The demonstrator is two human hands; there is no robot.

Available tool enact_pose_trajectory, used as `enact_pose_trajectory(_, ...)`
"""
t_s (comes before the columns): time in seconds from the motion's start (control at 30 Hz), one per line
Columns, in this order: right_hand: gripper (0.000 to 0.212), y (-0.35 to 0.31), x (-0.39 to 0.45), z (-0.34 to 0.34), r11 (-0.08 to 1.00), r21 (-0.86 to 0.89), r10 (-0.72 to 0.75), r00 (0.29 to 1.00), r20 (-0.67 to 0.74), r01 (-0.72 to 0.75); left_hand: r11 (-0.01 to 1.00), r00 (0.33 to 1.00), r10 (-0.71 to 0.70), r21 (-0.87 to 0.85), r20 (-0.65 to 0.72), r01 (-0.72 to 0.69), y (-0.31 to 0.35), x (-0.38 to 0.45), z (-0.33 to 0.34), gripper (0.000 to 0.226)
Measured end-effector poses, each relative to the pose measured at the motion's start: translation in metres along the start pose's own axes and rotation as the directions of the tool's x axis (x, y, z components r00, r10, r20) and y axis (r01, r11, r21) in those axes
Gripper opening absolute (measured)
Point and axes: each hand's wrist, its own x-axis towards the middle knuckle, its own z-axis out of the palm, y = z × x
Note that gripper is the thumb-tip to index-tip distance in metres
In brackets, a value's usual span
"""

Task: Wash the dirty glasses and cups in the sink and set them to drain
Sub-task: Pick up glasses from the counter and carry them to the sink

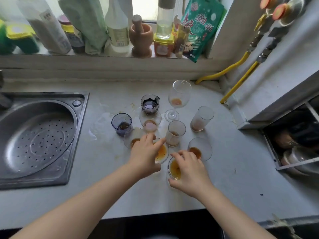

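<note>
Low centre of the frame, the right hand [190, 173] curls its fingers round a stained glass [174, 169]; the left hand [145, 155] grips another glass [162, 152]; more dirty glasses [175, 133] crowd the table [224, 178] behind; sink [34, 140] at left

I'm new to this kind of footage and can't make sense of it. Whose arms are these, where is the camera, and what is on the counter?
There is no robot here: a person wears a camera on the head, looking down at their own arms. On the counter stand dirty glasses and cups, among them a wine glass and a blue cup. The left hand grips a stained glass; the right hand grips another glass. To the left is the sink with a perforated tray inside. Nothing is washed yet.
</note>
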Motion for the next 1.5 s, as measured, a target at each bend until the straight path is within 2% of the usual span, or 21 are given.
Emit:
enact_pose_trajectory(0.23,0.078,-0.032,-0.009,-0.024,0.993,-0.045,-0.112,0.993,-0.026,0.111,0.987,0.991,-0.111,-0.125,-0.078,0.101,-0.027,-0.067,-0.023,0.084)
enact_pose_trajectory(0.43,0.081,-0.118,0.008,-0.024,0.957,-0.090,-0.280,0.959,-0.048,0.275,0.952,0.954,-0.283,-0.152,-0.096,0.267,-0.094,-0.149,-0.035,0.083)
enact_pose_trajectory(0.67,0.080,-0.286,0.032,0.010,0.871,-0.120,-0.481,0.877,-0.014,0.476,0.884,0.881,-0.452,-0.203,-0.140,0.421,-0.216,-0.258,-0.037,0.085)
enact_pose_trajectory(0.87,0.080,-0.450,0.046,0.054,0.843,-0.074,-0.535,0.844,-0.023,0.533,0.842,0.830,-0.535,-0.185,-0.157,0.507,-0.339,-0.348,-0.047,0.089)
enact_pose_trajectory(1.0,0.081,-0.531,0.058,0.072,0.827,-0.048,-0.562,0.827,-0.015,0.560,0.804,0.788,-0.594,-0.168,-0.164,0.571,-0.405,-0.387,-0.052,0.085)
enact_pose_trajectory(1.13,0.080,-0.590,0.082,0.084,0.809,-0.060,-0.587,0.809,-0.027,0.585,0.784,0.770,-0.619,-0.171,-0.153,0.596,-0.474,-0.400,-0.054,0.088)
enact_pose_trajectory(1.33,0.079,-0.651,0.145,0.102,0.821,-0.069,-0.571,0.820,-0.049,0.567,0.763,0.749,-0.645,-0.187,-0.152,0.619,-0.575,-0.387,-0.061,0.087)
enact_pose_trajectory(1.5,0.080,-0.692,0.195,0.118,0.829,-0.090,-0.556,0.831,-0.021,0.552,0.732,0.734,-0.676,-0.181,-0.066,0.657,-0.653,-0.360,-0.064,0.089)
